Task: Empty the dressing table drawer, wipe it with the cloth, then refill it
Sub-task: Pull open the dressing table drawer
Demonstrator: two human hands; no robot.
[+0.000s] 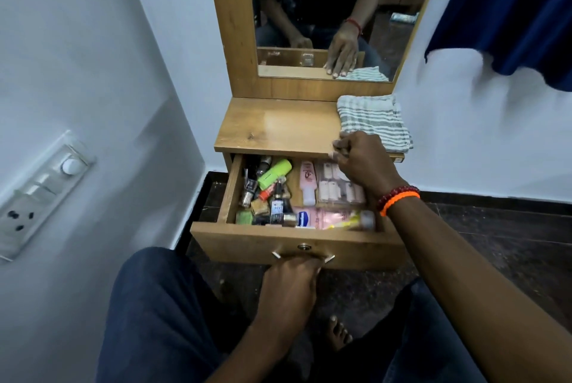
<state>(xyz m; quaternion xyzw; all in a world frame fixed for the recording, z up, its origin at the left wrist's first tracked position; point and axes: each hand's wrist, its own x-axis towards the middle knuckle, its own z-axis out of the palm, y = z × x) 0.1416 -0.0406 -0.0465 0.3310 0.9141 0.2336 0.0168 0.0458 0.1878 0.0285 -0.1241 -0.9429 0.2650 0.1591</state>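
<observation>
The wooden drawer point(297, 241) of the dressing table stands pulled out, full of several cosmetics: a green tube point(275, 173), a pink bottle point(307, 181), small dark bottles point(280, 203) and a clear packet of pale items point(335, 186). My left hand point(289, 288) grips the metal handle on the drawer front from below. My right hand point(362, 162) rests with its fingertips on the front edge of the tabletop point(278, 128), above the drawer's right side. The mirror shows its fingers fairly straight. A striped grey-and-white cloth point(371, 119) lies folded on the tabletop's right end, just behind my right hand.
A mirror point(322, 11) in a wooden frame rises behind the tabletop. A white wall with a switch panel point(40, 190) stands close on the left. A blue curtain point(510, 4) hangs at the upper right. My knees and a bare foot are on the dark floor point(495, 237) before the drawer.
</observation>
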